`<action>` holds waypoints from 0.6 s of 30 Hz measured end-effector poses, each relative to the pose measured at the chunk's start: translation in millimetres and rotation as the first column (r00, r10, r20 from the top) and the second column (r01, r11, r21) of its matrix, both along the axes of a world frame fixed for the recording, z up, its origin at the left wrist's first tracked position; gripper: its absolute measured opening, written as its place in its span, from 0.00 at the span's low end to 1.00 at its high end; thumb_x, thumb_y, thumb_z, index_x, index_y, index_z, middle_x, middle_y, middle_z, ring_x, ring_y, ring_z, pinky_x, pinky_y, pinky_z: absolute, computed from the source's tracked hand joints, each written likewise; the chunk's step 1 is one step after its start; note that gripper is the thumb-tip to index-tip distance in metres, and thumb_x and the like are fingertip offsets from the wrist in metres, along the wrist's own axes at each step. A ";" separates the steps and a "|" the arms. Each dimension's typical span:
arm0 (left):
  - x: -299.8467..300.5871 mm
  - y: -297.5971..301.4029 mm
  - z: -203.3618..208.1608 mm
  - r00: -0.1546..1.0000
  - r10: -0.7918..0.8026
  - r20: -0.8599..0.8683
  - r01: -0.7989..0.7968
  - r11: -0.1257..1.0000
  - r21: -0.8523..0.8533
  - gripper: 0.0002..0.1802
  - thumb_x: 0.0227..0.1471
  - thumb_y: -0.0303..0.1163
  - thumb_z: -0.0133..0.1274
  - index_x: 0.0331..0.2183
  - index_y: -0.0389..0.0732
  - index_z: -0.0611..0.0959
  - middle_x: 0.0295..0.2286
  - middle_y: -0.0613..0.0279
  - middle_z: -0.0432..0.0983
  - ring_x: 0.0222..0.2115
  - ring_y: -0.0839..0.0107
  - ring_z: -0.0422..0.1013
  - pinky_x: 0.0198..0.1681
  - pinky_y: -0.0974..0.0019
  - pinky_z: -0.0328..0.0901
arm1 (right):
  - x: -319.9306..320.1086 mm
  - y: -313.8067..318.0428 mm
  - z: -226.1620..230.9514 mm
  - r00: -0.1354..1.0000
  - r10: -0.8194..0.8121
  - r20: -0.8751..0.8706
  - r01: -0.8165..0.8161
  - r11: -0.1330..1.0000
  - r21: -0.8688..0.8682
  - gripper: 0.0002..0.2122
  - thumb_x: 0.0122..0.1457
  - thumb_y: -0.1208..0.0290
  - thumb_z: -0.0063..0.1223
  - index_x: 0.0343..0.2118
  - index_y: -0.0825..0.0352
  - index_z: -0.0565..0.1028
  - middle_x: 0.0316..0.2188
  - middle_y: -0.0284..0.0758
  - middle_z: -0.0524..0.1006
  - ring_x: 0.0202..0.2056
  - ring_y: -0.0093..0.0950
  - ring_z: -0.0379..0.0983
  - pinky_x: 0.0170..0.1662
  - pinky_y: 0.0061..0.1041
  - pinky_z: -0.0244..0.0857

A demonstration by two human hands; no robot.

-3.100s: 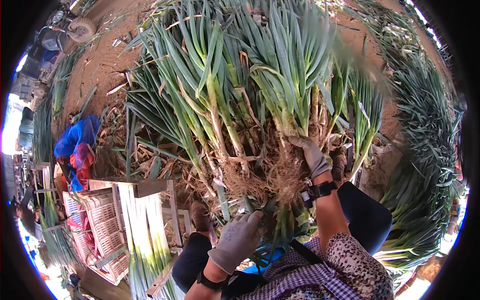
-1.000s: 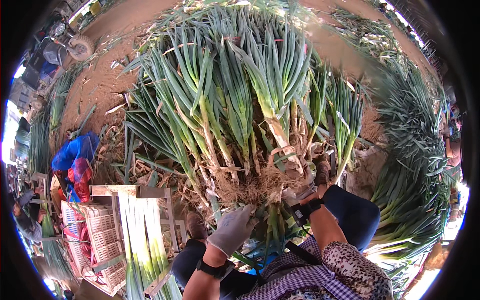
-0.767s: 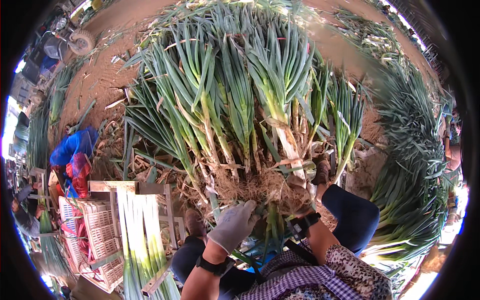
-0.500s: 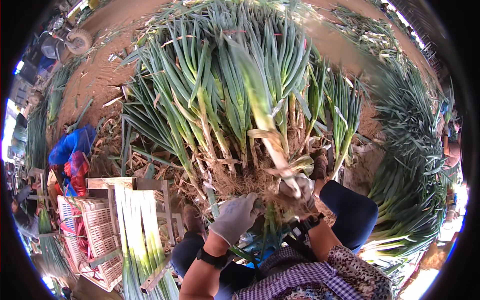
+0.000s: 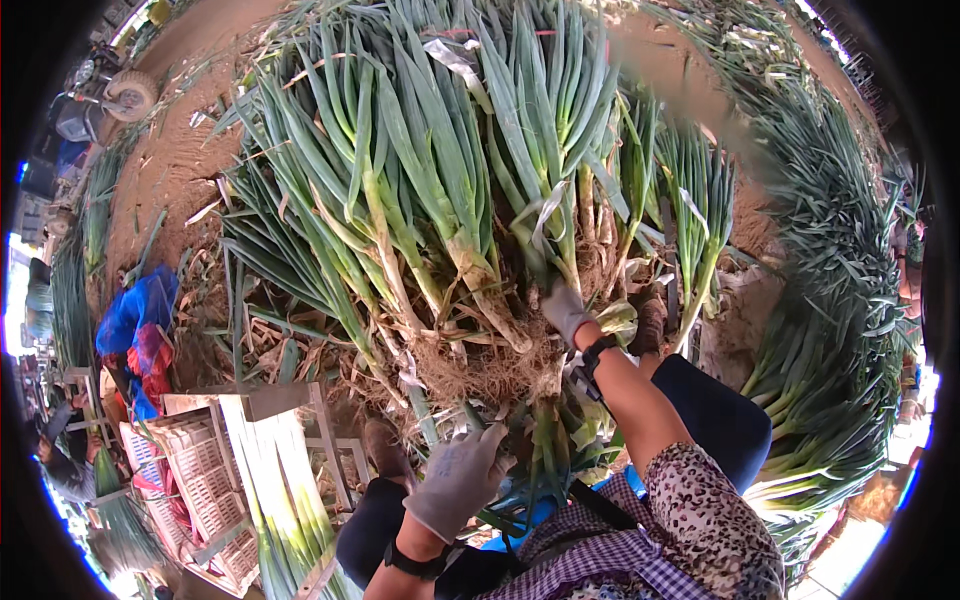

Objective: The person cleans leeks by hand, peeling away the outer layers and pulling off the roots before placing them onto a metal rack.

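A big heap of leeks (image 5: 425, 170), green leaves pointing away and rooty ends toward me, fills the middle. My right hand (image 5: 567, 312), in a pale glove, reaches into the heap, its fingers closed around the lower part of a blurred leek (image 5: 532, 247); its fingertips are partly hidden. Just left of it lies a leek with a bare, pale stem end (image 5: 500, 318). My left hand (image 5: 462, 480), also gloved, hovers above my lap below the tangled roots (image 5: 465, 378). Its fingers are apart and nothing shows in them.
Cleaned leeks (image 5: 280, 470) with white stems lie on a wood-and-metal stand (image 5: 285, 400) at left, beside a pale plastic crate (image 5: 205, 480). Blue and red bags (image 5: 140, 315) lie beyond. A long bank of leeks (image 5: 825, 300) runs along the right. My knees flank the roots.
The leek upright over the heap in my right hand is gone from there. My right hand has moved forward into the heap. My left hand has dropped slightly toward me.
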State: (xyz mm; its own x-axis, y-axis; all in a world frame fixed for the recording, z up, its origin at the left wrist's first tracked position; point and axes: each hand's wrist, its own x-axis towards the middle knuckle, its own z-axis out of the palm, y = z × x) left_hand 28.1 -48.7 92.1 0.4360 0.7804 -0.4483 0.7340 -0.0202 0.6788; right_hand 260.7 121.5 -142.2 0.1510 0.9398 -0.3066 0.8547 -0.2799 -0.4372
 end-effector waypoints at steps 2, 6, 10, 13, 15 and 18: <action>-7.7 -4.6 -2.5 0.999 0.053 -0.012 -0.052 0.997 0.056 0.22 0.49 0.39 0.52 0.45 0.40 0.72 0.30 0.51 0.74 0.34 0.51 0.71 0.36 0.53 0.64 | -0.3 9.6 39.1 0.840 -0.298 -0.453 0.261 0.955 -0.143 0.22 0.54 0.72 0.48 0.53 0.72 0.65 0.28 0.48 0.77 0.28 0.39 0.76 0.32 0.30 0.69; -5.7 5.9 7.4 0.998 0.051 -0.040 -0.052 0.998 -0.029 0.23 0.49 0.39 0.52 0.46 0.40 0.72 0.32 0.53 0.74 0.37 0.52 0.71 0.38 0.53 0.65 | -1.8 -8.3 -2.5 0.883 -0.347 -0.316 0.399 0.910 0.114 0.20 0.53 0.74 0.48 0.52 0.68 0.68 0.30 0.45 0.78 0.29 0.38 0.75 0.34 0.31 0.69; -7.0 6.4 10.8 0.995 0.081 -0.050 -0.082 0.996 -0.025 0.23 0.49 0.39 0.52 0.47 0.41 0.72 0.34 0.54 0.74 0.38 0.52 0.70 0.40 0.53 0.65 | -13.4 -7.3 11.3 0.893 -0.238 -0.382 0.334 0.919 0.210 0.20 0.53 0.69 0.49 0.51 0.62 0.70 0.39 0.52 0.75 0.42 0.45 0.73 0.47 0.37 0.66; -8.5 8.7 13.7 0.997 0.050 -0.056 -0.054 0.995 -0.079 0.23 0.49 0.38 0.52 0.47 0.42 0.71 0.36 0.54 0.74 0.39 0.52 0.70 0.41 0.53 0.64 | -34.1 0.7 13.8 0.981 -0.191 -0.030 0.177 0.951 -0.253 0.19 0.51 0.62 0.52 0.44 0.68 0.74 0.39 0.50 0.76 0.43 0.47 0.72 0.46 0.37 0.66; -2.3 12.6 16.1 0.999 0.011 -0.041 -0.014 0.996 -0.093 0.23 0.50 0.38 0.52 0.47 0.42 0.71 0.37 0.53 0.74 0.39 0.52 0.70 0.41 0.53 0.64 | -22.0 3.9 -18.7 0.986 -0.163 -0.021 0.156 0.969 -0.194 0.19 0.52 0.63 0.52 0.42 0.71 0.74 0.37 0.49 0.77 0.42 0.46 0.73 0.45 0.36 0.66; -4.2 10.2 16.5 0.998 0.042 -0.045 -0.045 0.996 -0.081 0.23 0.50 0.38 0.52 0.47 0.41 0.71 0.37 0.53 0.74 0.39 0.52 0.70 0.41 0.53 0.64 | -16.1 5.5 -37.1 0.922 -0.327 -0.207 0.232 0.895 -0.381 0.17 0.54 0.63 0.51 0.42 0.69 0.75 0.35 0.42 0.79 0.36 0.39 0.75 0.42 0.33 0.66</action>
